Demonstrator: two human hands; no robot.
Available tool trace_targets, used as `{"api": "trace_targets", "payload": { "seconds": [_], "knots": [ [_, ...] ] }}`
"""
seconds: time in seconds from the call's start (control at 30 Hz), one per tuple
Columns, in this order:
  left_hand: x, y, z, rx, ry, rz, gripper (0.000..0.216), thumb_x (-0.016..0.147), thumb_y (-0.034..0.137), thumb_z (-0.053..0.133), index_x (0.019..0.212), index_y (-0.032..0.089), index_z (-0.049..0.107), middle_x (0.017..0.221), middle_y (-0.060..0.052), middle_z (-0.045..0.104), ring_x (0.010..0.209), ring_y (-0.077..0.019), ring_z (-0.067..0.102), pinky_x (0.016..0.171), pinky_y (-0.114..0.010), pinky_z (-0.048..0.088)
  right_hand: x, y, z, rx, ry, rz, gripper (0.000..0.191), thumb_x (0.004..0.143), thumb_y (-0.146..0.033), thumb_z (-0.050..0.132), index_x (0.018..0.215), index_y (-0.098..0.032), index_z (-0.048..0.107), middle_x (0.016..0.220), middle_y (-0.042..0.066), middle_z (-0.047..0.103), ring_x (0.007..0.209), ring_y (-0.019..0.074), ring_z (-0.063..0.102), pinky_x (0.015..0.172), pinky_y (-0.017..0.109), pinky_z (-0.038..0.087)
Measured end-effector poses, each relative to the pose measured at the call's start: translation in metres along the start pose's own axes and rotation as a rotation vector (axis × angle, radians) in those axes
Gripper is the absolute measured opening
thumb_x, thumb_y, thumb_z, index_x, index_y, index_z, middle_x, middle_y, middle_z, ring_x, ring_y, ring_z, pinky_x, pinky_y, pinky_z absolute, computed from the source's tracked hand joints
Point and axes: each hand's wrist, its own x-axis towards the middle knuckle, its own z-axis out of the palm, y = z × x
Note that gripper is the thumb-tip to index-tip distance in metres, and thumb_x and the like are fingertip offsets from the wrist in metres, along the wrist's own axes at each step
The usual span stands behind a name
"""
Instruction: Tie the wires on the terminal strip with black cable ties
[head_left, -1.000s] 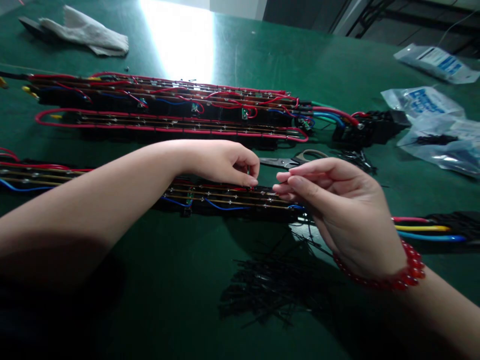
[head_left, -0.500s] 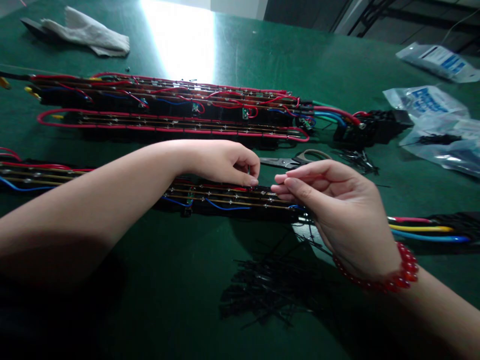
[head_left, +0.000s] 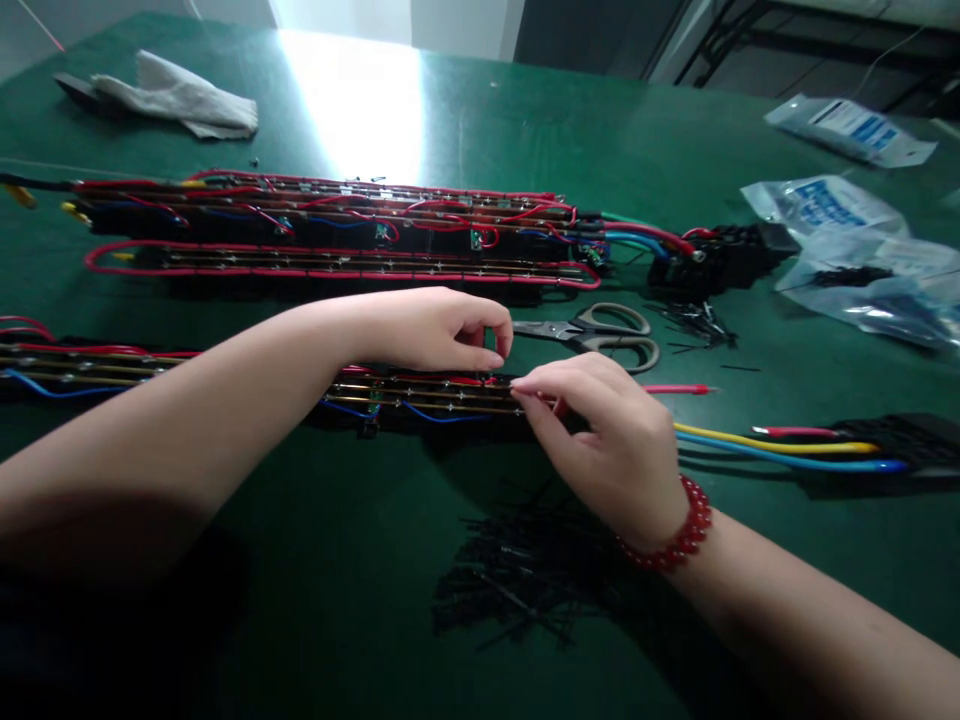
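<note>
A long black assembly (head_left: pixel 420 396) with brass-coloured strips, red and blue wires and small shiny joints lies across the table in front of me. My left hand (head_left: pixel 457 335) rests over its far edge, fingers curled and thumb close to the index finger; what sits between them is hidden. From the right, my right hand (head_left: pixel 604 430), wearing a red bead bracelet (head_left: pixel 686 530), pinches thumb and index finger together at the strips, just beside the left fingertips. Anything in that pinch is too small to name. Scissors (head_left: pixel 592 330) with grey-rimmed handles lie behind my hands.
Thin black strips, seemingly cable ties (head_left: pixel 517 580), form a pile on the near side. A similar wired assembly (head_left: pixel 337 225) lies farther back. Plastic bags (head_left: pixel 840 205) are at the right, a pale cloth (head_left: pixel 195 100) at the far left. Thick yellow cable (head_left: pixel 780 442) runs rightward.
My right hand has moved left and down, its pinch now at the assembly's strips beside the left fingers. The scissors' handles are uncovered. My left hand has barely moved.
</note>
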Motion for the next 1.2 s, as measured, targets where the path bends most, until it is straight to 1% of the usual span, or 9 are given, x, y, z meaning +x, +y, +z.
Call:
{"api": "trace_targets", "payload": {
  "seconds": [0.07,0.17,0.23,0.3,0.37,0.5,0.67,0.87,1.2],
  "knots": [
    [-0.011,0.015,-0.006,0.160,0.045,-0.064,0.028,0.091,0.040,0.053,0.115,0.029,0.063,0.089,0.002,0.070,0.070,-0.0141,0.061,0.064,-0.024,0.040,-0.001,0.003,0.002,-0.056,0.013,-0.095,0.011,0.088,-0.011,0.064,0.089,-0.020,0.069,0.087,0.004,0.076,0.080,0.0181,0.067,0.077,0.035,0.054],
    [-0.033,0.041,-0.003,0.379,0.320,-0.077,0.030,0.093,0.041,0.053,0.117,0.026,0.062,0.100,-0.002,0.070,0.081,-0.0182,0.063,0.072,-0.028,0.042,-0.001,0.007,0.002,-0.065,0.002,-0.083,0.011,0.089,-0.011,0.062,0.092,-0.020,0.068,0.086,0.004,0.076,0.080,0.0189,0.066,0.076,0.035,0.053],
    [-0.047,0.053,0.014,0.395,0.483,-0.013,0.023,0.096,0.035,0.050,0.111,0.023,0.063,0.102,-0.003,0.069,0.088,-0.0186,0.063,0.075,-0.029,0.043,-0.001,0.009,0.002,-0.055,-0.017,-0.070,0.011,0.091,-0.013,0.061,0.094,-0.020,0.068,0.087,0.004,0.075,0.080,0.0190,0.066,0.074,0.034,0.053],
    [-0.056,0.054,0.040,0.430,0.618,0.075,0.020,0.099,0.031,0.046,0.097,0.020,0.063,0.091,-0.003,0.068,0.083,-0.0182,0.060,0.075,-0.031,0.042,-0.002,0.010,0.002,-0.060,-0.020,-0.086,0.010,0.091,-0.014,0.062,0.095,-0.021,0.067,0.087,0.004,0.075,0.079,0.0190,0.067,0.074,0.035,0.053],
    [-0.061,0.048,0.065,0.532,0.662,0.162,0.019,0.098,0.032,0.051,0.087,0.021,0.062,0.087,-0.003,0.068,0.077,-0.0189,0.058,0.072,-0.034,0.040,-0.003,0.011,0.003,-0.074,0.006,-0.104,0.010,0.090,-0.013,0.063,0.093,-0.021,0.067,0.086,0.003,0.076,0.078,0.0188,0.067,0.074,0.034,0.053],
    [-0.056,0.031,0.085,0.625,0.575,0.170,0.018,0.095,0.040,0.057,0.090,0.023,0.059,0.087,-0.002,0.066,0.076,-0.0211,0.054,0.067,-0.037,0.036,-0.003,0.011,0.004,-0.108,0.032,-0.126,0.010,0.089,-0.012,0.064,0.091,-0.021,0.067,0.085,0.003,0.077,0.078,0.0182,0.068,0.075,0.035,0.053],
    [-0.049,0.027,0.078,0.632,0.558,0.093,0.013,0.093,0.035,0.058,0.091,0.023,0.059,0.088,-0.002,0.064,0.077,-0.0221,0.052,0.067,-0.038,0.035,-0.003,0.011,0.002,-0.111,0.015,-0.125,0.010,0.087,-0.011,0.066,0.090,-0.020,0.069,0.085,0.002,0.077,0.079,0.0182,0.068,0.076,0.034,0.053],
    [-0.050,0.025,0.083,0.649,0.585,0.114,0.006,0.090,0.026,0.055,0.093,0.024,0.059,0.089,-0.002,0.065,0.078,-0.0224,0.052,0.067,-0.038,0.036,-0.004,0.012,0.002,-0.105,0.011,-0.148,0.010,0.086,-0.011,0.067,0.090,-0.020,0.070,0.084,0.001,0.078,0.080,0.0183,0.068,0.077,0.034,0.054],
    [-0.051,0.024,0.080,0.657,0.589,0.167,0.009,0.092,0.026,0.053,0.094,0.023,0.062,0.090,-0.003,0.066,0.077,-0.0216,0.053,0.067,-0.038,0.037,-0.003,0.012,0.003,-0.121,0.016,-0.155,0.010,0.088,-0.013,0.066,0.090,-0.022,0.070,0.084,0.001,0.078,0.079,0.0182,0.069,0.076,0.034,0.054]
  ]
}}
